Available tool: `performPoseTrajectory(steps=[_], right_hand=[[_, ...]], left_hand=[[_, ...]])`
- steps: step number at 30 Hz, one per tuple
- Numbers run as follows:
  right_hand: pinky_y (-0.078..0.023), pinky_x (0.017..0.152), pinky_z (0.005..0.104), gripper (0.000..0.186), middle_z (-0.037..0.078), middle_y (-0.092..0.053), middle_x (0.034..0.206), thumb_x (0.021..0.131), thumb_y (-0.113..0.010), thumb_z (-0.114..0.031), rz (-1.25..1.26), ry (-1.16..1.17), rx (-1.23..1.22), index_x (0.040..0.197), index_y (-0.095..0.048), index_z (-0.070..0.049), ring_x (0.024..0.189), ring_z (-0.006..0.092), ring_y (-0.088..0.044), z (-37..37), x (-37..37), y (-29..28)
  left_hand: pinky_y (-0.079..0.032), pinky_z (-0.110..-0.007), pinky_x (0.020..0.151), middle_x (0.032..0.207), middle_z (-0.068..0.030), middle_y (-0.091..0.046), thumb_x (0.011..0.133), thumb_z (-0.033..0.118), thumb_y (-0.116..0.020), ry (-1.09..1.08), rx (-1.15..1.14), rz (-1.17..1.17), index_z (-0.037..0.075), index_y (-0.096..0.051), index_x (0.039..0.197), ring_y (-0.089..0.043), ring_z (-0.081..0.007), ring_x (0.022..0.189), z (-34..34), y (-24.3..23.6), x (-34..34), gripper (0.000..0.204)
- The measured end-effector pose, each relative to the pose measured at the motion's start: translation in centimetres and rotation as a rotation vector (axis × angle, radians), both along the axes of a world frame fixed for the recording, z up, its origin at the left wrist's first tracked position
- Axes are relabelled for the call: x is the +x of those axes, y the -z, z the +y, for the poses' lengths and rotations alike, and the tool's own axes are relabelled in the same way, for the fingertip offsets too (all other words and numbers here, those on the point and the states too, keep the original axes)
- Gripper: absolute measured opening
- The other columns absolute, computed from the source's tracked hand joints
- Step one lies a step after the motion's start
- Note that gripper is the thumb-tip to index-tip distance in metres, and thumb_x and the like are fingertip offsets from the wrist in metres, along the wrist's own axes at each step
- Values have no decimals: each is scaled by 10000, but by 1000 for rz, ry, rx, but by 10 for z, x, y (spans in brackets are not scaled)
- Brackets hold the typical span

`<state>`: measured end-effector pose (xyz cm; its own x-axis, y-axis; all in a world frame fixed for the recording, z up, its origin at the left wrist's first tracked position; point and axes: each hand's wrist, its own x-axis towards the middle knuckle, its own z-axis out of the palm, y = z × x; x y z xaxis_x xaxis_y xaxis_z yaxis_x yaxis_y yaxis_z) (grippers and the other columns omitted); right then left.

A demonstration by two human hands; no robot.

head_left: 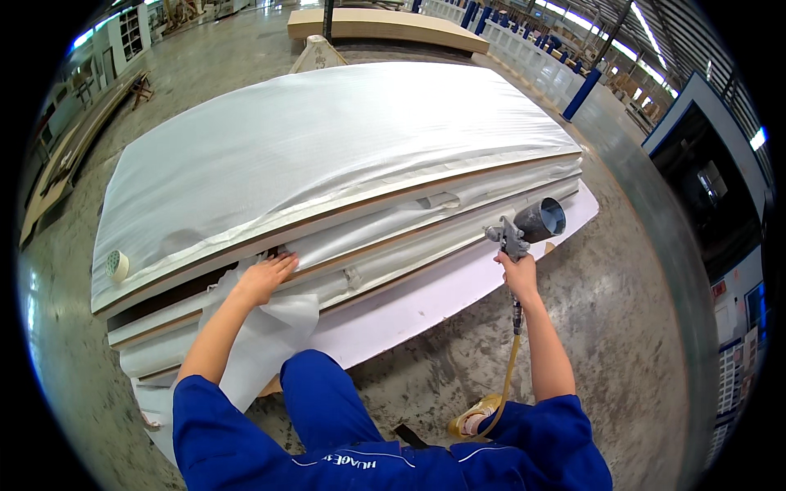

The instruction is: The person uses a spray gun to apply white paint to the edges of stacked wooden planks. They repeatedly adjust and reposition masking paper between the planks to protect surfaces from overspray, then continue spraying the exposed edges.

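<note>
Grey concrete floor (622, 352) of a large workshop, with pale boards (385, 29) at the far side and a blue post (581, 96) off to the right. Across the middle, a stack of flat panels (327, 123) in thin white covering, above a pale base board (401, 319); on top, near the left end, a roll of tape (116, 266).

As for the stack: probably heavy and stiff, best taken by the long edges, with support at both ends. As for the loose wrap (282, 323): likely light, limp, slippery and easy to tear, so better pinched at a fold than tugged. As for the spray gun (513, 237): hard, probably top-heavy from the dark cup (536, 219), best held by the handle, with slack in the hose (509, 372).

Hands well apart. Right hand (517, 277) clasped around the gun's handle, near the right end of the stack. Left hand (266, 280) palm down on the wrapped near side, just beside a dark gap between panels; pinching or only pressing, impossible to tell. Stack directly in front of both hands; loose wrap hanging below the left.
</note>
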<state>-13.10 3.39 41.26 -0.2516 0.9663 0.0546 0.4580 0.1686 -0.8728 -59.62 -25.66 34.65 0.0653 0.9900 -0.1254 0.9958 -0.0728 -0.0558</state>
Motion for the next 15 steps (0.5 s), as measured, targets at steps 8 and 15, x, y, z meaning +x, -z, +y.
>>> performPoseTrajectory(steps=[8,15], right_hand=[[-326,395,281,240,3,-486,500,835,-683,-185,-34,-15,-72,703,-644,11,403,92,-435,-3,-34,6],[-286,349,266,267,-12,-440,465,854,-664,-207,-73,-43,-8,689,-623,-1,358,80,-395,-1,-56,10]], left_hand=[[-297,-349,1135,1512,-53,-301,690,-54,-637,66,-146,26,106,-254,1464,-345,-220,1359,8,-12,-8,878],[-259,-339,1156,1534,-44,-253,667,-51,-663,118,-166,115,96,-231,1469,-293,-200,1389,9,-11,-14,923]])
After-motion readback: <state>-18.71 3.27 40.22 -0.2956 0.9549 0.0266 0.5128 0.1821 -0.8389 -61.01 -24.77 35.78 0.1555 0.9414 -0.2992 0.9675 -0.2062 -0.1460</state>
